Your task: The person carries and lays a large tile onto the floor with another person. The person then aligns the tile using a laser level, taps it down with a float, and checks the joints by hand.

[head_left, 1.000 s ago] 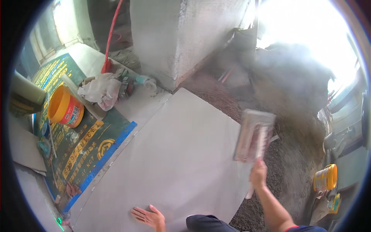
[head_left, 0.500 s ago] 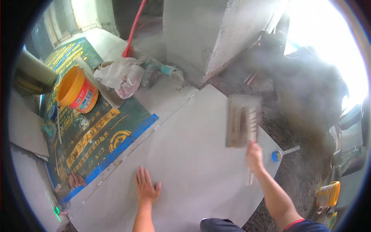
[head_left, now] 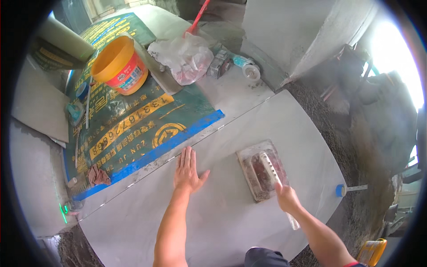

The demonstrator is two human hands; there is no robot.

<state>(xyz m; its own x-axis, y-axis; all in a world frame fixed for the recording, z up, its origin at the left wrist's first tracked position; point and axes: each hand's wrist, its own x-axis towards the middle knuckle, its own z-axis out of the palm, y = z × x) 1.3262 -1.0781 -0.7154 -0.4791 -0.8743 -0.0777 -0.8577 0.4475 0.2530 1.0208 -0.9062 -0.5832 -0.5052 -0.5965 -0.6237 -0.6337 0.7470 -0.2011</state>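
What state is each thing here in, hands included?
Slab: lying flat
Left hand: open, palm down on slab
Right hand: closed around flat tool's pale bar
Flat tool: held; contact with slab unclear
Orange bucket: upright, open-topped
Plastic bag: crumpled
Green sheet: spread out

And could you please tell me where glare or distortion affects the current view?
Head view: glare whites out the upper-right opening; head view: the right edge of the large grey slab bows, and the corners go black; head view: the left hand and white perforated handle look fairly clear.
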